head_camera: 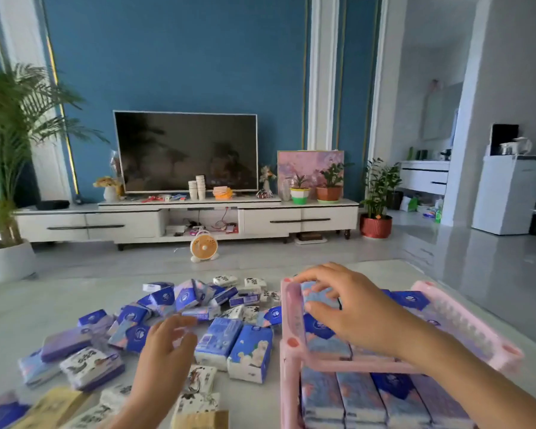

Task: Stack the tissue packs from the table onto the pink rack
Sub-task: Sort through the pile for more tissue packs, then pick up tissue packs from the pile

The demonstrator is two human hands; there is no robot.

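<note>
- Head view: your right hand (pixel 350 305) reaches over the pink rack (pixel 292 317). Its fingers and thumb are curled round a pale blue pack (pixel 321 297) at the top tier's far left corner.
- Top tier also carries dark blue packs (pixel 410 300); lower tier holds a row of packs (pixel 362 394) side by side.
- Your left hand (pixel 164 345) hovers over the table (pixel 19 320), fingers loosely spread, gripping nothing, slightly blurred.
- Loose tissue packs (pixel 198 305) lie scattered on the table, left of the rack.

We note both forearms reaching forward. Left grip (pixel 164 345) hovers, fingers loosely curled, blurred. Right grip (pixel 347 305) curls round a pack (pixel 319 298).
</note>
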